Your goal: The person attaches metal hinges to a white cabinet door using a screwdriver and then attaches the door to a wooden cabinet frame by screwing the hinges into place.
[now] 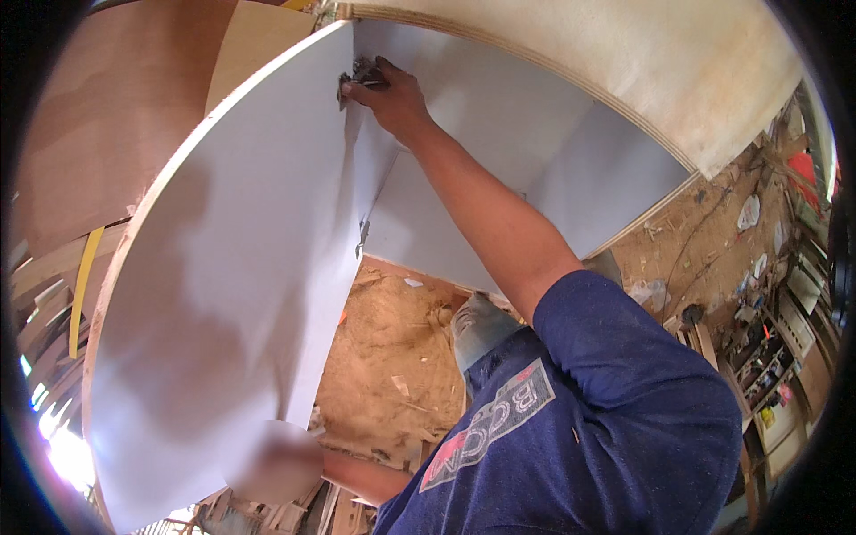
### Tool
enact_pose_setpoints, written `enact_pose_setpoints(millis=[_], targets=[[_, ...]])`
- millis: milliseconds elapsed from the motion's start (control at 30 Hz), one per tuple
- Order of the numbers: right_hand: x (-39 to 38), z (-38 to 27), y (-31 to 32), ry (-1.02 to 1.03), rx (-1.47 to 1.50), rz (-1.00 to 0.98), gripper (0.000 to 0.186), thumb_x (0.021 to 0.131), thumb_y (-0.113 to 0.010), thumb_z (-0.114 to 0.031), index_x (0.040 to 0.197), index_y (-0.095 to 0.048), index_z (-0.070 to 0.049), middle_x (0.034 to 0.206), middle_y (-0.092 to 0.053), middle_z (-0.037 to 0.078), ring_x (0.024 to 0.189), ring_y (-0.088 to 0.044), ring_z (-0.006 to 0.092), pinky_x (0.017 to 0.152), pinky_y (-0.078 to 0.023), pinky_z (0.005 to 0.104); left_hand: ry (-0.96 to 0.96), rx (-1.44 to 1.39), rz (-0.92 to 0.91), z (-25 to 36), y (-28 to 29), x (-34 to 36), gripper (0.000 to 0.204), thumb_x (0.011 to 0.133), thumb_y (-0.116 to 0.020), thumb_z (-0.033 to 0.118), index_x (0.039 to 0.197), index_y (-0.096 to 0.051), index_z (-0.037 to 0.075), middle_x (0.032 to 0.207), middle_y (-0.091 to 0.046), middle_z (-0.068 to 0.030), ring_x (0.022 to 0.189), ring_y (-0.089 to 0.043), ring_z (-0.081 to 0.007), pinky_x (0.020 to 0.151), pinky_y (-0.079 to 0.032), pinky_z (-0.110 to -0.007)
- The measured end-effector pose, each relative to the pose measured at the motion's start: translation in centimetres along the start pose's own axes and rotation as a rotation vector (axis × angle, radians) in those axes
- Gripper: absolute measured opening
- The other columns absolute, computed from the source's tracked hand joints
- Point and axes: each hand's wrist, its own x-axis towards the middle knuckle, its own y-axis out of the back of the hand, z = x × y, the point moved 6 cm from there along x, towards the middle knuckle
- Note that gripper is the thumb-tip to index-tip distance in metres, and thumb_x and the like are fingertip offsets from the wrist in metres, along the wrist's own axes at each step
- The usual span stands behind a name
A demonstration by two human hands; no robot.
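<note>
At the top, my right hand [395, 96] is closed, thumb and fingers around a metal hinge [343, 91] in the corner where a pale grey-white door panel [223, 241] meets a cabinet [481, 98]. Part of the hinge is hidden behind the fingers. Lower along that same joint, a second metal hinge [363, 236] spans the panel and the cabinet. My left hand [276, 464] is at the lower edge of the door panel, smeared so that its fingers do not show. The panel stands swung out from the cabinet.
Sandy ground [383, 357] with wood scraps shows between the door panel and my body. Brown boards [107, 116] rise at the left, beside a yellow strip [86, 294]. Offcuts and mixed clutter [785, 357] lie along the right. A cream board [660, 71] covers the cabinet's top right.
</note>
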Motion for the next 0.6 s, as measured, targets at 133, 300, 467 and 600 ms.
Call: enact_pose_setpoints(millis=[133,300,467,600], targets=[[-1.3,-1.5,-1.4,-0.12,0.038,-0.089,0.068,0.082,-0.089,-0.03,0.131,-0.061,0.007,0.119,-0.073,0.017,0.109,-0.07,0.0208,0.099,-0.052,0.0327,0.032,0.08,-0.024,-2.6,2.6,-0.8,0.078,0.103,-0.041,0.07,0.057,-0.047,0.007,0.057,-0.048,-0.0032,0.054,-0.049,-0.019,0.048,-0.043,-0.037],[-0.1,0.9,0.7,-0.143,0.117,-0.09,0.078,0.088,-0.083,-0.015,0.148,-0.043,0.015,0.128,-0.066,0.021,0.117,-0.066,0.0237,0.099,-0.056,0.033,0.176,-0.068,-0.127,-2.2,0.4,-2.5,0.074,0.103,-0.044,0.07,0.067,-0.043,0.005,0.064,-0.041,-0.0013,0.06,-0.04,-0.0176,0.054,-0.035,-0.038],[-1.1,1.0,-1.0,-0.184,0.178,-0.139,0.064,0.089,-0.081,-0.011,0.142,-0.052,0.01,0.128,-0.066,0.016,0.115,-0.065,0.0232,0.097,-0.056,0.0329,0.182,-0.165,-0.276,-8.8,2.1,-3.3,0.089,0.098,-0.051,0.075,0.094,-0.066,-0.013,0.072,-0.055,-0.0066,0.069,-0.05,-0.0199,0.058,-0.041,-0.038],[-1.7,-1.6,-0.8,-0.122,0.198,-0.194,0.056,0.09,-0.081,-0.011,0.138,-0.057,0.005,0.124,-0.068,0.011,0.111,-0.066,0.0202,0.094,-0.057,0.0318,0.172,-0.188,-0.075,-8.7,1.1,-5.5,0.098,0.094,-0.05,0.081,0.102,-0.072,-0.014,0.077,-0.066,-0.0127,0.071,-0.058,-0.0231,0.062,-0.048,-0.039]])
